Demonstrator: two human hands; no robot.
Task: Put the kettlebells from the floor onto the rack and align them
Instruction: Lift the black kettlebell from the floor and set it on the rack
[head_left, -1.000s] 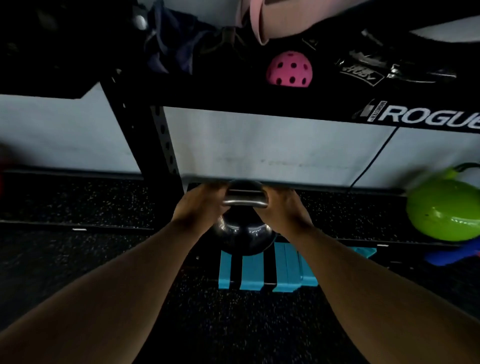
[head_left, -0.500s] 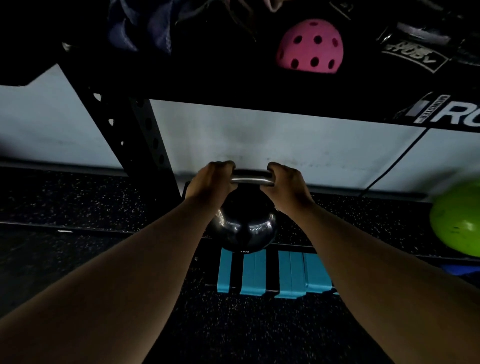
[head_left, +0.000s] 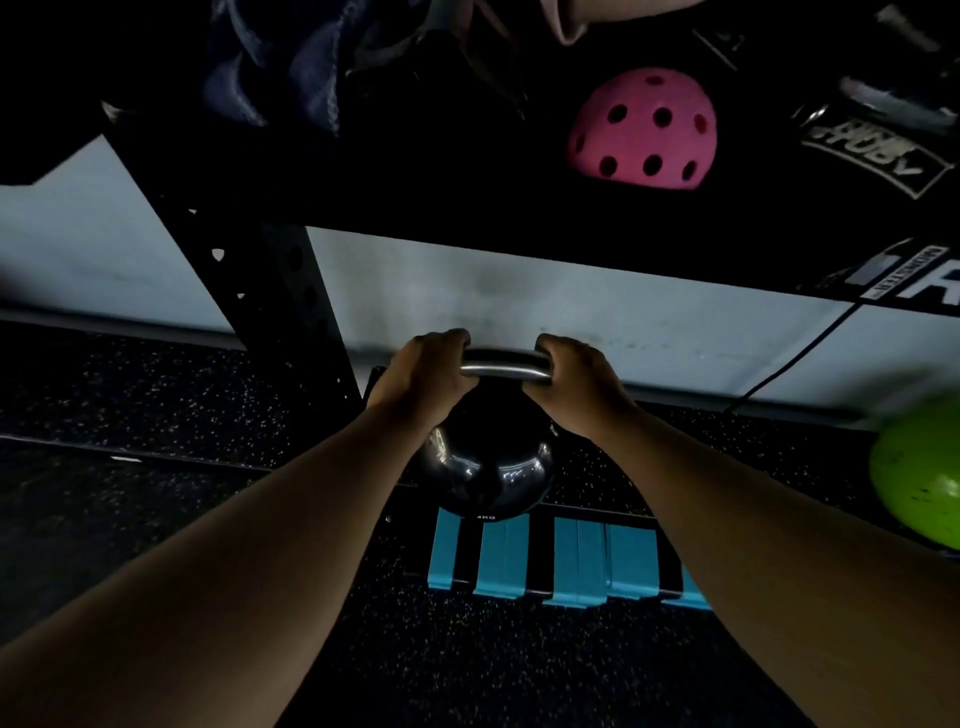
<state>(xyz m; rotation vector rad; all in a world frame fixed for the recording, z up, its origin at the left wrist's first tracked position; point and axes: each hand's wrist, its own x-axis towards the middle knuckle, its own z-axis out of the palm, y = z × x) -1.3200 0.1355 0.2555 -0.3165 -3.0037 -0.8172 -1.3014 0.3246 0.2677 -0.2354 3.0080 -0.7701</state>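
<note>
A shiny black kettlebell (head_left: 488, 467) marked 4KG hangs in front of me, below the black rack shelf (head_left: 467, 228). My left hand (head_left: 421, 379) grips the left end of its steel handle (head_left: 506, 364) and my right hand (head_left: 576, 384) grips the right end. The bell sits above a low rack bar wrapped in blue tape (head_left: 561, 561); whether it touches anything I cannot tell. A green kettlebell (head_left: 919, 478) rests at the right edge, blurred.
A perforated black rack upright (head_left: 280, 306) stands just left of the kettlebell. On the shelf above lie a pink holed ball (head_left: 644, 130), dark cloth (head_left: 280, 78) and black gear. Speckled rubber floor (head_left: 156, 395) and a pale wall (head_left: 519, 312) lie behind.
Both hands have lifted the black kettlebell a little higher and the view has shifted left and closer to the shelf. The green kettlebell has slid toward the right edge of the view.
</note>
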